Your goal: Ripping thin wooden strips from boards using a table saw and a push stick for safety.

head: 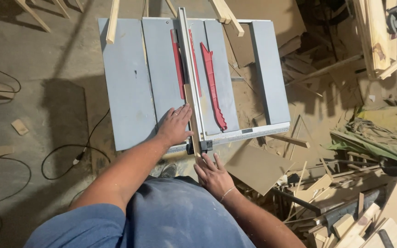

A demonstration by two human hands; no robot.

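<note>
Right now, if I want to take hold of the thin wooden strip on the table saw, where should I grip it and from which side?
Probably grip the near end of the wooden strip, which sticks out past the table's front edge beside the right hand. Come from the person's side: farther up, the strip lies against the rip fence, the left hand presses it, and the red blade guard is close.

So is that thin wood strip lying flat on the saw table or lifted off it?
Flat. The wood strip lies along the fence, the left hand pressing beside it, the right hand at its near end.
</note>
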